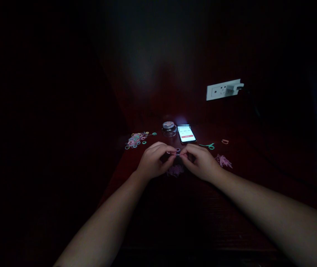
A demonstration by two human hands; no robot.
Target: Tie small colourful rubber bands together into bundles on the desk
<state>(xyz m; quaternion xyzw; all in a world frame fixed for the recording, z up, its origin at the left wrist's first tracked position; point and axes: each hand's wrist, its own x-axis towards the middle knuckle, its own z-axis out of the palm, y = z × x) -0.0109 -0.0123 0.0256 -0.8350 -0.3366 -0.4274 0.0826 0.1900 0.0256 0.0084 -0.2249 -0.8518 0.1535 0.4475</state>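
Near the middle of the dark red table, my left hand [156, 159] and my right hand [200, 160] meet at their fingertips. Both hands pinch a small light-coloured band [177, 154] between them; its exact shape is too small to tell. Just behind the fingertips shows another small ring [178, 150]. Below the hands lies a dim purple pile [175, 170] of small pieces. To the right of my right hand is a pink-purple bundle [224, 161]. A heap of coloured small rings [136, 140] rests beyond my left hand.
A round jar [169, 129] stands behind the hands, beside a lit phone [187, 134]. Right of the phone lie a green band [210, 146] and a pinkish band [225, 141]. A wall socket [223, 90] holds a plug with a dark cable.
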